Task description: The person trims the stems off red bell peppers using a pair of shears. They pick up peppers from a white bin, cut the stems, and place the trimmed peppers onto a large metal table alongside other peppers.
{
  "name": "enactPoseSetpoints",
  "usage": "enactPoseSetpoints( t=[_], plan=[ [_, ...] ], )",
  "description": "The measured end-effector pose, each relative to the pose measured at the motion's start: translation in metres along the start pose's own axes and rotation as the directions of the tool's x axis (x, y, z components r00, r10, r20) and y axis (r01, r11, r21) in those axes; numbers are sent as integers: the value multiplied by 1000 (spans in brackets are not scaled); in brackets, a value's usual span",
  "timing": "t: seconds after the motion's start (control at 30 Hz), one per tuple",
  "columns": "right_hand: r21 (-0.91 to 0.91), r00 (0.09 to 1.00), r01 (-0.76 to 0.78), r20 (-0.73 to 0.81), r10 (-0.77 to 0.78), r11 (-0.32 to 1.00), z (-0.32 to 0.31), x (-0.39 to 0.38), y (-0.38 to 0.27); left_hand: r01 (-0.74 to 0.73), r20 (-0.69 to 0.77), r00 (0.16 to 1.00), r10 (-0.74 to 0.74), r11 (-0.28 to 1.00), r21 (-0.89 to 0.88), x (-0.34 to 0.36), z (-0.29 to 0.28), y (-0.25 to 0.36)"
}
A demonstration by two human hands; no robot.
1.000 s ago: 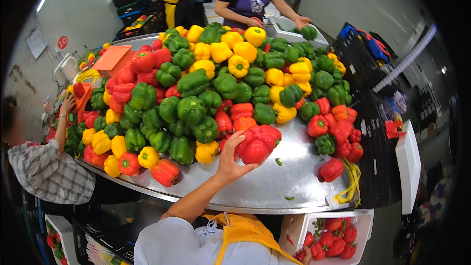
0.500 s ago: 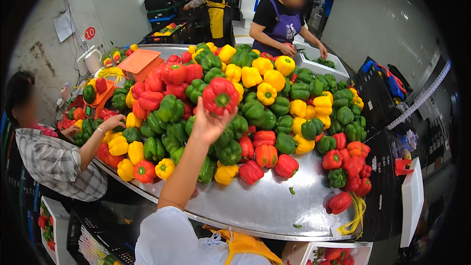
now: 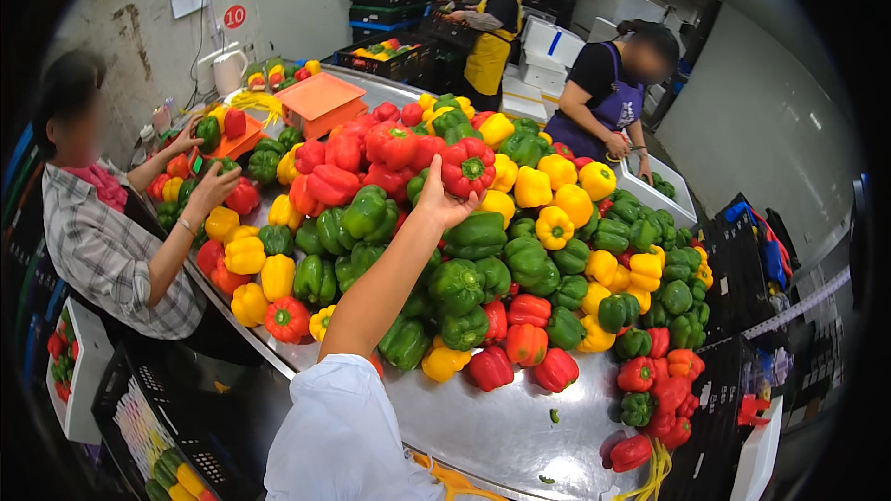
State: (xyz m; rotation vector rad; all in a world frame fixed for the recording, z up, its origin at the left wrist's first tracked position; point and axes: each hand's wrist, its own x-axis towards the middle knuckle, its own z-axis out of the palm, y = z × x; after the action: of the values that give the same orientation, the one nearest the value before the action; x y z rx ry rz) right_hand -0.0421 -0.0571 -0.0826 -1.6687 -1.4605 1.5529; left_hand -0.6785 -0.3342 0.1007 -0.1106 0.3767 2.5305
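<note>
My left hand (image 3: 448, 199) reaches out over the pile, palm up. Its thumb and fingers cradle a red bell pepper (image 3: 468, 167) whose green stem end faces me. Just beneath and around it lie green bell peppers (image 3: 474, 235), yellow bell peppers (image 3: 554, 227) and, to the left, red bell peppers (image 3: 390, 144). The heap covers much of a shiny metal table (image 3: 483, 431). My right hand is outside the picture.
At left, a person in a checked shirt (image 3: 121, 250) handles peppers by an orange basket (image 3: 239, 141). Another in a purple apron (image 3: 608, 111) works beside a white foam box (image 3: 654, 187). An orange lidded bin (image 3: 322, 102) stands behind the heap; black crates (image 3: 719, 408) line the right.
The view has swung left, so the table appears further right. My left hand still holds the red pepper, slightly farther out. The person at left has lifted both hands off the pile.
</note>
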Motion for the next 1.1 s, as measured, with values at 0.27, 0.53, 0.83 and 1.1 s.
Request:
enactPoseSetpoints(
  t=[0.27, 0.53, 0.83, 1.1],
  plan=[
    [-69, 1000, -12, 27, 14, 998, 17, 6, -12, -390, 32, 921, 389, 918, 75, -150, -20, 57],
    [-81, 998, -15, 62, 20, 997, 34, 7, -17, -417, -524, 736, 428, 897, 147, -201, -156, 189],
    [-83, 998, -16, 52, 20, 996, 39, 6, -18, -693, -714, 494, 496, 720, 21, -144, -219, 253],
    [-75, 998, -33, 41, 36, 997, 29, -1, -8, -583, -677, 403, 616, 743, 329, -131, -232, 227]
  ],
)
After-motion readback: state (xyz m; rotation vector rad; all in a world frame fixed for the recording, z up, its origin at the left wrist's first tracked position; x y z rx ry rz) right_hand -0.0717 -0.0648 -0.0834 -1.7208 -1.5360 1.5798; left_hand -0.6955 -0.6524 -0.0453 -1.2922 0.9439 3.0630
